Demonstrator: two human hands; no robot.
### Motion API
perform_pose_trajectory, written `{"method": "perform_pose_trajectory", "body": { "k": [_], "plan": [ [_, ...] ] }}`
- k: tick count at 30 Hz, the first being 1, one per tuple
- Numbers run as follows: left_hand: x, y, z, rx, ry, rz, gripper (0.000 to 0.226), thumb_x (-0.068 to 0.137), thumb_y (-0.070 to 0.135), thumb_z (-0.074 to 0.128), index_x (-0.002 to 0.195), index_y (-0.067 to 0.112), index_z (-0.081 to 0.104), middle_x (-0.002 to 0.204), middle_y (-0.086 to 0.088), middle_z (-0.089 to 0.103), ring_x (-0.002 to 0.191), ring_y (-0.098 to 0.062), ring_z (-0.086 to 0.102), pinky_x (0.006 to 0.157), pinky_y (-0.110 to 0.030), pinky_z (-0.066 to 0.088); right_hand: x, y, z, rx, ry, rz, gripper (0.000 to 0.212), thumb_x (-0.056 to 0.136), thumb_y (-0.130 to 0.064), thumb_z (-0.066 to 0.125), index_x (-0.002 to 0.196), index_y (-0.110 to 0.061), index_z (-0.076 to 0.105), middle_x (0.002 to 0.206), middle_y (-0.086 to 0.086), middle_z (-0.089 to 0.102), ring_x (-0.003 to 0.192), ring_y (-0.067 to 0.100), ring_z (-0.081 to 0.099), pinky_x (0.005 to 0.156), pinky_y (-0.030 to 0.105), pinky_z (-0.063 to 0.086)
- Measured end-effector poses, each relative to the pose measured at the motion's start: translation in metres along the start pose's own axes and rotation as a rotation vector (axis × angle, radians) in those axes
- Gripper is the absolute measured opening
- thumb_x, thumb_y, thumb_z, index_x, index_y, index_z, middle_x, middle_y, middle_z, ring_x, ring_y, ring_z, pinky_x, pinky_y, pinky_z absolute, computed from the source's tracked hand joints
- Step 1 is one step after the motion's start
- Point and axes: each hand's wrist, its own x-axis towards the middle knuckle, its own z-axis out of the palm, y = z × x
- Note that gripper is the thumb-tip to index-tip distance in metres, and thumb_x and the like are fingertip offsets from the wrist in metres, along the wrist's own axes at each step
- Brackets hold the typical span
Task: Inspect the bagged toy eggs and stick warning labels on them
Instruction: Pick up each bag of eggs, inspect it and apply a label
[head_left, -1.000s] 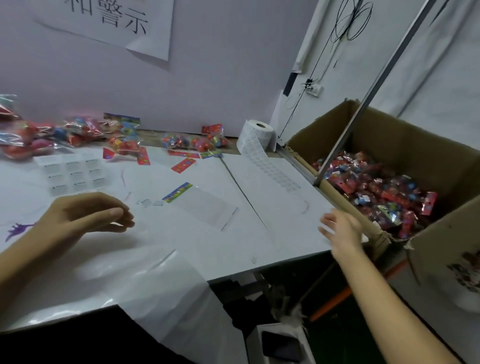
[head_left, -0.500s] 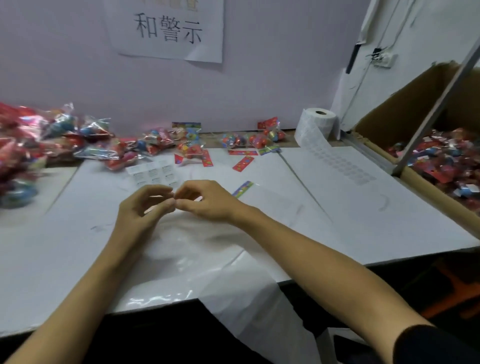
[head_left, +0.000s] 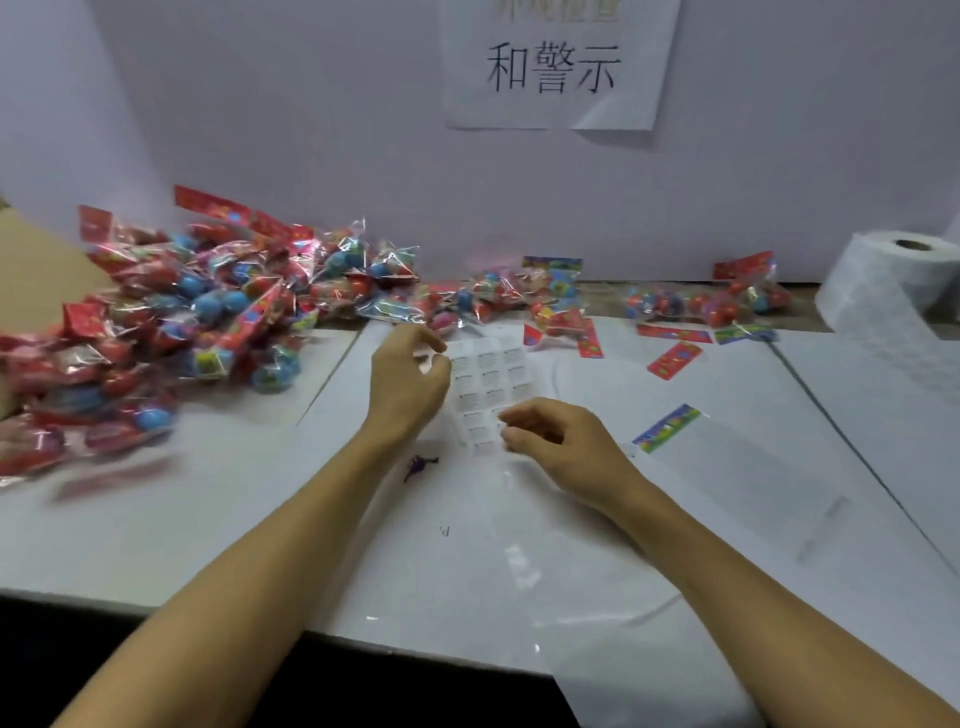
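A: Shifting left since half a second ago — big heap of bags (head_left: 197, 332) now filling the left of the bench (head_left: 156, 525), carton no longer showing, roll (head_left: 893, 291) sliding to the right edge.

B: And parting — left hand (head_left: 410, 384) and right hand (head_left: 556, 441), pinched together a moment back, now sitting apart over the label sheet (head_left: 488, 395).

A: Gripping anything?

B: Left: fingers curled, thumb and forefinger closing at the sheet's upper left corner, seemingly pinching something pale and small; too blurred for certainty. Right: loosely curled, fingertips resting at the sheet's lower right edge, probably steadying it; no clear grip showing.

A: Handling of the labels?

B: Likely featherweight, thin, floppy, sticky once peeled. Worth lifting by one corner only, keeping the glue side off the fingers.

A: And the bags?

B: Lying piled along the wall, more strewn behind the sheet and near the roll, none in either hand. Looking light, crinkly, slippery, with hard round eggs inside. Better taking by the red header card than by the film.

A: Arm pose?

B: Both forearms reaching forward from the near edge, converging on the sheet, wrists low, palms facing down.
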Motion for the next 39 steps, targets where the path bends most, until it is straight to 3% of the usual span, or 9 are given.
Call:
{"method": "perform_pose_trajectory", "body": {
  "k": [5,10,15,20,23,27,31,36,39],
  "plan": [
    [0.076,-0.029,-0.002,0.613,-0.337,0.055,0.015,0.095,0.013,0.062,0.106,0.017,0.073,0.166,-0.010,0.028,0.156,-0.033,0.014,0.125,-0.053,0.015,-0.002,0.002,-0.002,0.037,-0.004,0.009,0.014,0.093,-0.019,0.072,0.103,-0.029,0.074,0.099,-0.006,0.076,0.094,0.011,0.071,0.095,0.035,0.056],
    [0.076,-0.041,-0.004,0.543,-0.233,0.196,0.008,0.089,0.006,0.072,0.092,0.002,0.078,0.116,-0.011,0.070,0.112,-0.034,0.060,0.096,-0.049,0.051,-0.002,0.004,0.000,0.069,-0.008,0.015,0.014,0.092,-0.018,0.072,0.100,-0.030,0.073,0.098,-0.004,0.076,0.095,0.015,0.072,0.096,0.038,0.056],
    [0.040,-0.034,-0.028,0.382,0.037,0.254,0.009,0.084,-0.002,0.079,0.082,-0.002,0.070,0.099,-0.015,0.073,0.101,-0.037,0.063,0.091,-0.042,0.050,0.003,0.003,-0.001,0.148,-0.013,0.052,0.011,0.093,-0.015,0.071,0.100,-0.023,0.075,0.099,0.001,0.077,0.092,0.018,0.075,0.097,0.044,0.056],
    [-0.009,0.001,-0.044,0.283,0.135,0.489,0.017,0.082,-0.008,0.079,0.080,-0.001,0.063,0.105,-0.023,0.072,0.094,-0.038,0.068,0.076,-0.044,0.061,0.001,-0.004,0.000,0.197,0.009,-0.006,0.018,0.092,-0.044,0.070,0.091,-0.028,0.076,0.091,-0.001,0.077,0.091,0.018,0.073,0.092,0.044,0.059],
    [-0.040,0.026,-0.036,0.376,0.091,0.680,0.013,0.083,-0.006,0.079,0.089,-0.004,0.067,0.106,-0.022,0.072,0.089,-0.038,0.069,0.061,-0.042,0.061,-0.006,-0.014,0.002,0.119,0.050,-0.121,0.034,0.084,-0.068,0.060,0.095,-0.038,0.072,0.092,-0.016,0.076,0.092,0.005,0.071,0.083,0.021,0.055],
    [-0.073,0.046,-0.014,0.446,-0.040,0.882,0.017,0.082,0.002,0.080,0.097,-0.002,0.071,0.108,-0.020,0.073,0.091,-0.037,0.070,0.056,-0.039,0.061,-0.012,-0.023,0.003,0.130,0.129,-0.154,0.024,0.090,-0.056,0.058,0.096,-0.037,0.070,0.086,-0.024,0.074,0.087,0.000,0.070,0.072,0.011,0.050],
    [-0.083,0.045,-0.010,0.076,-0.213,0.586,0.038,0.081,0.032,0.085,0.106,0.025,0.057,0.108,-0.002,0.068,0.091,-0.015,0.063,0.066,-0.019,0.056,-0.015,-0.018,-0.009,0.235,0.162,-0.023,0.015,0.092,-0.036,0.069,0.095,-0.022,0.076,0.086,-0.006,0.077,0.082,0.009,0.072,0.065,0.017,0.052],
    [-0.058,0.043,-0.007,-0.139,0.079,-0.015,0.036,0.088,0.044,0.077,0.104,0.025,0.051,0.102,0.005,0.059,0.094,-0.012,0.055,0.070,-0.018,0.043,-0.015,-0.020,-0.014,0.303,0.103,0.072,0.020,0.087,-0.036,0.071,0.096,-0.020,0.078,0.087,0.005,0.077,0.082,0.015,0.072,0.064,0.032,0.048],
    [-0.040,0.043,-0.013,-0.403,-0.210,-0.452,0.051,0.083,0.058,0.070,0.111,0.017,0.060,0.114,-0.003,0.066,0.105,-0.020,0.062,0.081,-0.029,0.050,-0.015,-0.020,-0.015,0.323,0.050,0.063,0.029,0.080,-0.039,0.069,0.100,-0.018,0.077,0.091,0.007,0.076,0.086,0.019,0.072,0.070,0.036,0.048]
  ]
}}
